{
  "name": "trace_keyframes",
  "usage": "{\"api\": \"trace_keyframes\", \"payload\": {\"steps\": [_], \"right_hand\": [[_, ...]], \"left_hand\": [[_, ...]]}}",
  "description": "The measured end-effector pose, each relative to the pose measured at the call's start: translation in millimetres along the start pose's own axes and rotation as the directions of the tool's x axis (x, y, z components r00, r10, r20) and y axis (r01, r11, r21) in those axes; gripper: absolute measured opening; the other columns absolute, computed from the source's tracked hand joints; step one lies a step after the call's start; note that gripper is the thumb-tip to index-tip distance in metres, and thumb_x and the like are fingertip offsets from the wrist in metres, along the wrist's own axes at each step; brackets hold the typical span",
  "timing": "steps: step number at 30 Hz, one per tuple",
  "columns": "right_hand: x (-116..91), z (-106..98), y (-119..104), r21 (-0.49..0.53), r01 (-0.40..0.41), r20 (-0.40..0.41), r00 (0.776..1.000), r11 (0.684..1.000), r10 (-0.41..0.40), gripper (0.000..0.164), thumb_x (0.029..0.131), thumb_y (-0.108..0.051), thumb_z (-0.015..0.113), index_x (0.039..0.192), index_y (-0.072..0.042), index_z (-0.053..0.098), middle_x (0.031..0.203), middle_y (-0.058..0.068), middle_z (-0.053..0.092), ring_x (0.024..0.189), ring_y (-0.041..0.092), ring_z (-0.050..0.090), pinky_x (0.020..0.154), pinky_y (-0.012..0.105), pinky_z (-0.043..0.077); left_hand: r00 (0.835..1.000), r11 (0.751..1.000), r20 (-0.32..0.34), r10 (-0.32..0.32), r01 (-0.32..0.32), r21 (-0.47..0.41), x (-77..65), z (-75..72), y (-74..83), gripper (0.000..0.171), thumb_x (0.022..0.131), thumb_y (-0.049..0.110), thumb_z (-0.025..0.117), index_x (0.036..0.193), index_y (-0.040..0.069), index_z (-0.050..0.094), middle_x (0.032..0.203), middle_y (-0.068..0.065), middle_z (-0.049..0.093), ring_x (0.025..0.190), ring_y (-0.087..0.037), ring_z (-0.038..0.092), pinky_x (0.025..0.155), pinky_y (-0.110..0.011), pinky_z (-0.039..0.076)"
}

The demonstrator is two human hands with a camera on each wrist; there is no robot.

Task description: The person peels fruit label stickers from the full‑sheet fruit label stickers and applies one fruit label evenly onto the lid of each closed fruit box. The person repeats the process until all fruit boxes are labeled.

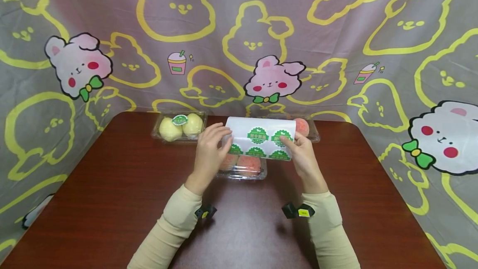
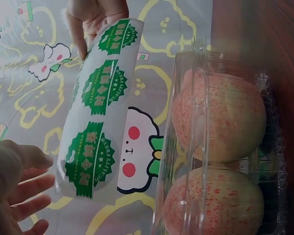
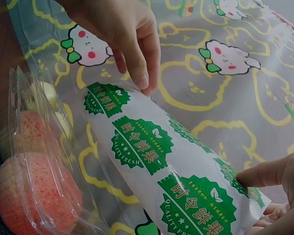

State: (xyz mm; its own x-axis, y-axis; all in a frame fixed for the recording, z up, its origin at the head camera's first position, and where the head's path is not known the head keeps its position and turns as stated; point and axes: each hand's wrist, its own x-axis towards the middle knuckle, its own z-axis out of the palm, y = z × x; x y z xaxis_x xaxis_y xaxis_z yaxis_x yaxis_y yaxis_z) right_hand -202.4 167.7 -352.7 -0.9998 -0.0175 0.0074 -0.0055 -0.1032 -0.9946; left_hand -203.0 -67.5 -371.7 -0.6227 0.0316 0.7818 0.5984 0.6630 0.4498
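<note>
A curled white sheet of green-and-white round stickers (image 1: 257,135) hangs in the air above a clear plastic box (image 1: 263,172) of pink-speckled peaches (image 1: 249,164). My right hand (image 1: 304,157) pinches the sheet's right end, thumb on the printed face, as the right wrist view also shows. At the other end, my left hand (image 1: 210,152) has its fingers loosely extended; a fingertip is at the sheet's edge in the right wrist view. In the left wrist view that hand (image 2: 19,186) is beside the sheet (image 2: 95,127), not curled round it.
Back left stands a clear box (image 1: 154,134) with two pale yellow-green fruits (image 1: 170,129) and a green sticker (image 1: 180,119) on its lid. Partly hidden behind the sheet, another clear box (image 1: 315,135) holds a pink peach (image 1: 301,127). A patterned cloth (image 1: 209,53) borders the brown table (image 1: 112,202).
</note>
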Motion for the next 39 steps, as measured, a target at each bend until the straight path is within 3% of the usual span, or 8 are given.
{"api": "trace_keyframes", "payload": {"steps": [4, 12, 25, 39], "right_hand": [[-1, 5, 2, -0.001, 0.014, 0.01, 1.0, 1.0, -0.014, 0.01, 0.097, -0.004, 0.05, 0.105, -0.005, 0.055, 0.072, -0.017, 0.07, 0.07, -0.001, 0.068, 0.066, 0.017, 0.056], [-2, 14, 5, 0.01, 0.02, 0.008, 1.0, 1.0, -0.02, 0.009, 0.096, -0.002, 0.05, 0.101, -0.006, 0.056, 0.071, -0.017, 0.07, 0.069, -0.001, 0.068, 0.064, 0.017, 0.056], [-6, 24, 6, 0.003, 0.012, 0.021, 1.0, 1.0, -0.012, 0.018, 0.096, -0.002, 0.05, 0.112, 0.007, 0.053, 0.07, -0.017, 0.07, 0.068, -0.002, 0.068, 0.064, 0.016, 0.056], [-5, 29, 11, 0.0, -0.003, 0.013, 1.0, 1.0, 0.003, 0.017, 0.096, -0.001, 0.051, 0.11, 0.008, 0.052, 0.066, -0.016, 0.068, 0.063, -0.002, 0.066, 0.061, 0.016, 0.056]], "left_hand": [[1.0, 1.0, 0.029, -0.003, 0.003, 0.026, -2.0, 2.4, 1.4, 0.016, 0.083, 0.008, 0.071, 0.098, 0.002, 0.073, 0.105, -0.013, 0.074, 0.111, -0.028, 0.065, 0.099, -0.047, 0.047], [0.997, 1.0, 0.072, -0.031, 0.03, 0.008, -4.6, 5.4, 4.3, 0.018, 0.086, 0.009, 0.068, 0.102, 0.003, 0.072, 0.109, -0.01, 0.074, 0.104, -0.026, 0.067, 0.095, -0.044, 0.049], [0.991, 0.996, 0.107, -0.085, 0.088, -0.03, -5.3, 4.8, 8.7, 0.019, 0.087, 0.012, 0.068, 0.104, 0.004, 0.072, 0.105, -0.01, 0.074, 0.099, -0.025, 0.069, 0.088, -0.043, 0.051], [0.987, 0.991, 0.123, -0.106, 0.115, -0.065, -4.9, 4.3, 9.2, 0.019, 0.086, 0.011, 0.07, 0.104, 0.004, 0.072, 0.1, -0.011, 0.074, 0.094, -0.025, 0.068, 0.083, -0.042, 0.051]]}}
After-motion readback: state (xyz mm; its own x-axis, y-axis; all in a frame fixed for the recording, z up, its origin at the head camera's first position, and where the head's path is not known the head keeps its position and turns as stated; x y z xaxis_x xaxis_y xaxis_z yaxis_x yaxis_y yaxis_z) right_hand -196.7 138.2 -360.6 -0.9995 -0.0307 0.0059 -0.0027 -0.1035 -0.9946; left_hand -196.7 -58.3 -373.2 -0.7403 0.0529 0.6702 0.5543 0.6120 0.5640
